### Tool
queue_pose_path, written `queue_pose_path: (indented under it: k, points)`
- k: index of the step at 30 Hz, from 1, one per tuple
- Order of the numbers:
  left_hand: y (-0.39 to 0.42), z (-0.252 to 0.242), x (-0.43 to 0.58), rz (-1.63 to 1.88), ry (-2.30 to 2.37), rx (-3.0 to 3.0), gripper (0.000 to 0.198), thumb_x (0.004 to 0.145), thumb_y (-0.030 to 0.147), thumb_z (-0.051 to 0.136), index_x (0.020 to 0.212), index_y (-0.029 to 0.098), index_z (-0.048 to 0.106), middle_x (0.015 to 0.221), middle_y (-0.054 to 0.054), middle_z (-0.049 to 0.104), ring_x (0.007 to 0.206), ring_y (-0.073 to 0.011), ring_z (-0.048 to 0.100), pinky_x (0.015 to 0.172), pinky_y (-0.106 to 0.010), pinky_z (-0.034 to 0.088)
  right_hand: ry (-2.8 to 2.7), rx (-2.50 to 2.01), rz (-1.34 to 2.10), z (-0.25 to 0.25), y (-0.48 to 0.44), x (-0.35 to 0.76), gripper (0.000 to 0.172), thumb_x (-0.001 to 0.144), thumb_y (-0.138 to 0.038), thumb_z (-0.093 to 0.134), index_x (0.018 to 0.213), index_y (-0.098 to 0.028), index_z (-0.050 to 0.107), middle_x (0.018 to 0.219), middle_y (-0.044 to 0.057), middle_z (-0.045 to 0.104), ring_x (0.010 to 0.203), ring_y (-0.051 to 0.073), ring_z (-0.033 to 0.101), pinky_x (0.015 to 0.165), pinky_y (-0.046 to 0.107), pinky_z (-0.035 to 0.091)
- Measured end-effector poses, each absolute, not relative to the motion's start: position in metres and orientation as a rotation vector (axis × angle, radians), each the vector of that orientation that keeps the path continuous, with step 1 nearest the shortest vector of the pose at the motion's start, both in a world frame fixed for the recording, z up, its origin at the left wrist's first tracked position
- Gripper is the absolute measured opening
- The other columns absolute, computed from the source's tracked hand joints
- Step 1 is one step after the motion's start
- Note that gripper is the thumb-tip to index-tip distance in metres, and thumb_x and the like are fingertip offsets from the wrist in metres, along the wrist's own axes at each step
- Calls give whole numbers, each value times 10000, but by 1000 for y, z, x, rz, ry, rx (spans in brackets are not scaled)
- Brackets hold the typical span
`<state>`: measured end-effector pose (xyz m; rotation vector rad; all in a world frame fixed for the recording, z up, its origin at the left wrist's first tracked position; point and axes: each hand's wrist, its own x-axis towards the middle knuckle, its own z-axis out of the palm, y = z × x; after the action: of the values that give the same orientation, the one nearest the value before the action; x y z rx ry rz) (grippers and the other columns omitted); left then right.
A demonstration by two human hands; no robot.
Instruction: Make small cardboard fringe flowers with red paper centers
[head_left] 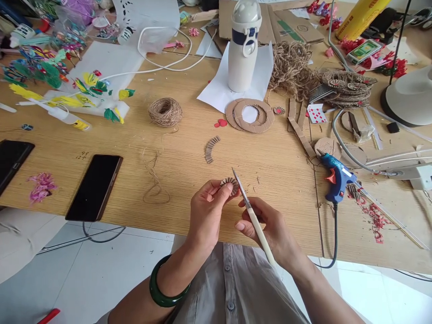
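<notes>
My left hand [209, 207] pinches a small round piece of ribbed corrugated cardboard [232, 183] between thumb and fingers. In my right hand [266, 225] is a pair of scissors [251, 211] with pale handles, seen nearly edge-on. Their blades point up and away, close beside the cardboard's right edge; whether they touch it I cannot tell. A curved strip of corrugated cardboard [212, 150] lies just beyond my hands. Small brown scraps [254, 181] are scattered on the wooden table to the right of the blades.
Cardboard rings [269, 119], a white bottle [243, 58] and a twine ball [165, 112] stand farther back. A blue glue gun [339, 177] with its cord lies right. At left are a phone [94, 186], a glue bottle [69, 118] and yellow-green craft pieces [91, 85].
</notes>
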<state>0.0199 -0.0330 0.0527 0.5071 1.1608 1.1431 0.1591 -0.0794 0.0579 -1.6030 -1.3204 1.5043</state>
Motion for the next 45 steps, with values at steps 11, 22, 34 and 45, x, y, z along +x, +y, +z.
queue_pose_path:
  k: [11, 22, 34, 45]
  points:
    - [-35, 48, 24, 1175, 1152, 491, 144, 779, 267, 769, 733, 173, 669, 785, 10, 714, 774, -137, 687, 801, -281, 561, -1309, -1586, 1509, 55, -78, 158, 468, 798, -560, 727, 1022, -166, 607, 710, -23, 527, 655, 146, 466, 577, 285, 300]
    - [-35, 47, 23, 1178, 1131, 465, 127, 780, 239, 770, 715, 170, 685, 765, 9, 718, 766, -127, 684, 812, -282, 567, -1254, -1610, 1494, 51, -79, 158, 471, 772, -565, 744, 965, -154, 617, 654, -41, 469, 613, 129, 416, 558, 275, 294]
    - [-34, 46, 15, 1102, 1123, 513, 100, 766, 243, 780, 738, 173, 714, 779, 0, 736, 797, -146, 692, 849, -311, 564, -1317, -1609, 1483, 53, -79, 166, 459, 746, -568, 764, 866, -154, 610, 633, -42, 438, 589, 122, 398, 540, 277, 249]
    - [-29, 46, 3, 969, 1006, 495, 119, 769, 231, 784, 708, 152, 719, 775, -5, 718, 811, -128, 675, 857, -297, 589, -1331, -1583, 1506, 44, -86, 177, 386, 754, -488, 796, 885, -169, 621, 610, -70, 352, 571, 105, 289, 519, 270, 224]
